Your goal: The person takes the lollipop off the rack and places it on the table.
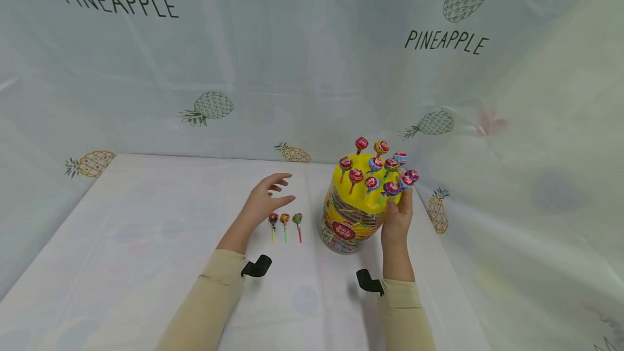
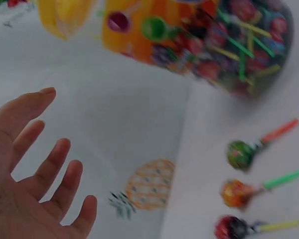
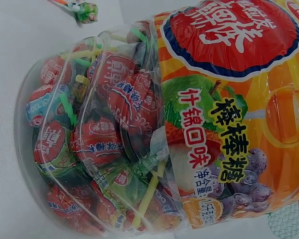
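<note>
A large clear jar of lollipops (image 1: pixel 343 229) with an orange and yellow label stands on the white table. Several wrapped lollipops (image 1: pixel 372 183) stick up from its yellow lid (image 1: pixel 361 199). My right hand (image 1: pixel 397 221) grips the jar at its upper right side, thumb on the front and fingers partly hidden behind. Left of the jar, my left hand (image 1: pixel 260 202) hovers with fingers spread and nothing held. Just below it lie three lollipops in a row: a dark red one (image 2: pixel 231 227), an orange one (image 2: pixel 236 193) and a green one (image 2: pixel 240 154).
The white tabletop (image 1: pixel 146 232) stretches to the left and front. A pale curtain (image 1: pixel 302 58) printed with pineapples hangs behind the table and along its right side. Black wrist mounts (image 1: pixel 257 266) are strapped near both sleeves.
</note>
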Demonstrator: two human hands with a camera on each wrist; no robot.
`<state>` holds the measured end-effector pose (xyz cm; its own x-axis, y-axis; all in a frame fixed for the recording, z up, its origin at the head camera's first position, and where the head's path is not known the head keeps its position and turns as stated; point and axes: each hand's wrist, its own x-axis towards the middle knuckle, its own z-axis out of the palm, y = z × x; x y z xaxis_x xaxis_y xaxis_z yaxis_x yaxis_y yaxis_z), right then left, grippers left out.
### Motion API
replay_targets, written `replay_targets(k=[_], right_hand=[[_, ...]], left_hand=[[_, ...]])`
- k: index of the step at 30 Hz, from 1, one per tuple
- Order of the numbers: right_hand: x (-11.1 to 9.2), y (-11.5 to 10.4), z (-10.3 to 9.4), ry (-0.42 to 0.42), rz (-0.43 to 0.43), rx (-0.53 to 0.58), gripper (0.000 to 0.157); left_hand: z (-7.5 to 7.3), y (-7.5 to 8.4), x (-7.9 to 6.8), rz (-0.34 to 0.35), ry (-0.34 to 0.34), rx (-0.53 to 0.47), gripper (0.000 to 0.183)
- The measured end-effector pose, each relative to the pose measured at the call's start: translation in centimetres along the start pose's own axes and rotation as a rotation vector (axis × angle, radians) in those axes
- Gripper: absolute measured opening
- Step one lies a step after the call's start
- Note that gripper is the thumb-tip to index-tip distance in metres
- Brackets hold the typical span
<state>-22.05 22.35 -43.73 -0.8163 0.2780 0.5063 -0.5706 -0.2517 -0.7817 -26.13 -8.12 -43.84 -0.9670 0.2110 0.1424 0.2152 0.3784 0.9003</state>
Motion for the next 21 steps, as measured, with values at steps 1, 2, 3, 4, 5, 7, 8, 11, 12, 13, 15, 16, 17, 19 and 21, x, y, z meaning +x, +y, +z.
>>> replay_targets(k=[1, 2, 3, 4, 5, 7, 8, 11, 12, 13, 15, 16, 17, 19, 21], right_hand=[[0.0, 0.0, 0.0, -0.002, -0.003, -0.003, 0.058], [0.0, 0.0, 0.0, -0.002, -0.003, -0.007, 0.058], [0.0, 0.0, 0.0, -0.005, -0.006, -0.013, 0.057], [0.1, 0.0, -0.1, -0.006, -0.009, -0.017, 0.057], [0.1, 0.0, -0.1, -0.007, -0.011, -0.023, 0.057], [0.1, 0.0, -0.1, -0.012, -0.014, -0.024, 0.057], [0.1, 0.1, -0.2, -0.013, -0.012, -0.019, 0.057], [0.1, 0.1, -0.2, -0.019, -0.012, -0.001, 0.06], [0.1, 0.1, -0.2, -0.022, -0.012, 0.006, 0.061], [0.1, 0.1, -0.2, -0.024, -0.014, 0.013, 0.063], [0.1, 0.2, -0.3, -0.026, -0.014, 0.017, 0.064], [0.1, 0.2, -0.3, -0.026, -0.016, 0.014, 0.064], [0.1, 0.3, -0.4, -0.026, -0.014, 0.016, 0.063], [0.1, 0.2, -0.4, -0.024, -0.008, 0.015, 0.062], [0.1, 0.2, -0.4, -0.024, -0.005, 0.013, 0.061]], left_hand=[[0.0, 0.7, 0.1, 0.022, -0.004, -0.016, 0.057], [0.1, 1.4, 0.2, 0.046, -0.008, -0.033, 0.057], [0.1, 2.1, 0.3, 0.071, -0.011, -0.047, 0.056], [0.2, 2.8, 0.3, 0.093, -0.016, -0.059, 0.056], [0.2, 3.5, 0.4, 0.115, -0.021, -0.068, 0.056], [0.3, 4.9, 0.5, 0.152, -0.028, -0.079, 0.055], [0.4, 5.6, 0.6, 0.168, -0.034, -0.085, 0.055], [0.6, 7.4, 0.6, 0.212, -0.052, -0.086, 0.054], [0.6, 7.9, 0.6, 0.221, -0.057, -0.088, 0.054], [0.7, 8.4, 0.6, 0.232, -0.064, -0.091, 0.053], [0.9, 9.3, 0.6, 0.256, -0.076, -0.093, 0.053], [1.0, 9.8, 0.6, 0.265, -0.079, -0.094, 0.054], [1.1, 10.1, 0.6, 0.276, -0.084, -0.097, 0.054], [1.3, 10.9, 0.7, 0.3, -0.093, -0.093, 0.054], [1.6, 11.4, 0.8, 0.321, -0.099, -0.082, 0.054]])
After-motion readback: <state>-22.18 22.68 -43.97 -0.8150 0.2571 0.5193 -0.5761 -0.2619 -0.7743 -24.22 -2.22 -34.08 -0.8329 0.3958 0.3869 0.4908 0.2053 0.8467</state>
